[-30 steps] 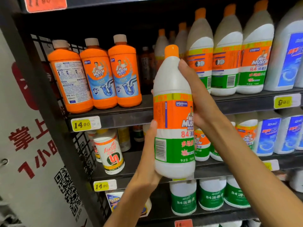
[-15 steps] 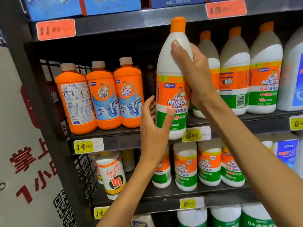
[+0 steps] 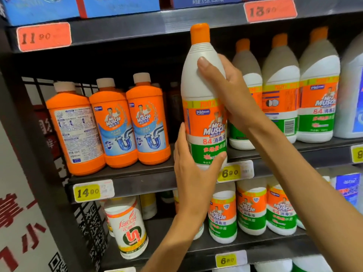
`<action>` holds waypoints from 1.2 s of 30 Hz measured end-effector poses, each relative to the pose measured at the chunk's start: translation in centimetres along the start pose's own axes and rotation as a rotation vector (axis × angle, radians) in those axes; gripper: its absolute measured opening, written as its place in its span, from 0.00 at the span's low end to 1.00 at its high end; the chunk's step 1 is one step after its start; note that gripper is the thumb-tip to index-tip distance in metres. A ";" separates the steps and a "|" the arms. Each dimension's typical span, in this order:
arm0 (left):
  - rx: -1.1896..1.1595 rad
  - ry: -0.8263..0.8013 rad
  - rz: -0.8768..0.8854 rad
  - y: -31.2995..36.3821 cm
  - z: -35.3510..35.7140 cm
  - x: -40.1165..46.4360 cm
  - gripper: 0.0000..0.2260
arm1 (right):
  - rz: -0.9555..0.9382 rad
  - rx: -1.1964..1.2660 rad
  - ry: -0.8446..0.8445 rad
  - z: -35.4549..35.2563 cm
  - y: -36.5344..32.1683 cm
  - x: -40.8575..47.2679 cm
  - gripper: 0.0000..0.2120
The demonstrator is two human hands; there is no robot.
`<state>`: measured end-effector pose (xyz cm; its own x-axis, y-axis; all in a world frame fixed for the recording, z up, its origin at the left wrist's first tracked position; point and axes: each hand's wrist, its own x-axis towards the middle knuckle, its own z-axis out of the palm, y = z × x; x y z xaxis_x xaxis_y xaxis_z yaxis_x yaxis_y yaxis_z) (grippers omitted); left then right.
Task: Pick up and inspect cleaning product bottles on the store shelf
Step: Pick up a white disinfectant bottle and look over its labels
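Two hands on tall white plastic disinfectant bottle with orange cap [image 3: 204,107], upright at shelf edge [image 3: 137,183]. Right hand [image 3: 231,95] wraps its shoulder; left hand [image 3: 193,173] cups base. Risk: base clips edge or neighbouring white bottle [image 3: 246,107], toppling row.

Yellow price tag [image 3: 87,192] (reads 14.90) on shelf edge [image 3: 143,183].

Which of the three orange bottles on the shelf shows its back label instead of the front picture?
The leftmost orange bottle: it shows a white panel of small print, while the middle one and the right one show the blue pipe picture.
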<state>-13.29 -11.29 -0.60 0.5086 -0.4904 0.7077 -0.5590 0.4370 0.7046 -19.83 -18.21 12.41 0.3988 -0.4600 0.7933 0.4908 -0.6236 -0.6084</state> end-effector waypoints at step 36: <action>0.298 -0.252 -0.037 -0.5 1.4 6.0 0.46 | -0.150 -0.770 0.258 -0.7 4.1 0.9 0.27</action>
<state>-10.82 -15.52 3.22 0.3756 -0.6880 0.6210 -0.7281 0.1956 0.6570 -18.04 -21.60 10.66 0.1345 -0.4096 0.9023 -0.1811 -0.9054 -0.3840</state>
